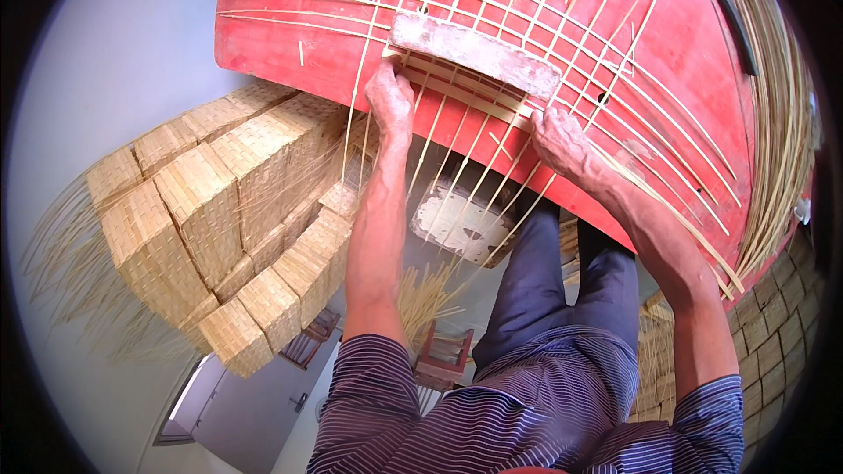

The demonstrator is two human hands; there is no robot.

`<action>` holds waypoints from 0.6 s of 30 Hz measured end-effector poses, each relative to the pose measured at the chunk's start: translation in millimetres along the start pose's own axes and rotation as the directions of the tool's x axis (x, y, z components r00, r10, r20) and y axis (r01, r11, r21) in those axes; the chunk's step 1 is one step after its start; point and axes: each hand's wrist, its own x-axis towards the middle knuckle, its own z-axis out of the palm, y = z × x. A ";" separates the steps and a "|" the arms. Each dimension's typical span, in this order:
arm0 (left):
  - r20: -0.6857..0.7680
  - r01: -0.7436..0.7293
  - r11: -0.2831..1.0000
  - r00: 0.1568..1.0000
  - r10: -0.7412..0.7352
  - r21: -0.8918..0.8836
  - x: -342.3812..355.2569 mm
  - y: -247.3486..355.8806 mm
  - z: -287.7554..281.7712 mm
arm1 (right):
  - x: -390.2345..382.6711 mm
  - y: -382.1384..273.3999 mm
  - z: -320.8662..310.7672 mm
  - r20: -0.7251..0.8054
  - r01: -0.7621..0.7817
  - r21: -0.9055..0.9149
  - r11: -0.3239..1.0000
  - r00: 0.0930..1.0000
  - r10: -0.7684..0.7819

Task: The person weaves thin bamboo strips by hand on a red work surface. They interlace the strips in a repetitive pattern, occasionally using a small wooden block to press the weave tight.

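Observation:
A grid of thin pale bamboo strips (492, 13) lies over the red tabletop (263, 46). Across the grid rests a worn, whitish block (479, 51), tilted down to the right. Just below the block runs a flat bamboo slat (465, 94). My left hand (389, 98) pinches the slat's left end, close to the block's left end. The right hand (562, 140) is closed on its other end, under the block's right corner. Parts of the fingertips are hidden. Several strips hang past the table's near edge between my arms.
Stacked woven boxes (198, 206) stand at the left beside loose strips. A long bundle of strips (781, 123) curves along the table's right side. Below the near edge is a stool with a worn white seat (461, 219). A dark bar (729, 13) lies at the upper right.

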 end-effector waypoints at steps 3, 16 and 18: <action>-0.045 -0.029 0.997 0.998 0.032 0.068 -5.2 -1.1 0.7 | 3.8 -3.6 -5.0 0.055 -0.007 0.003 1.000 0.998 0.007; 0.536 -0.684 0.570 0.721 0.438 0.455 -37.6 53.2 24.9 | 4.6 2.6 2.7 0.023 -0.003 0.063 0.998 1.000 0.002; 0.583 -0.714 0.564 0.684 0.438 0.415 -34.3 49.6 24.2 | 5.8 2.8 4.4 0.042 -0.006 0.072 0.997 0.999 0.003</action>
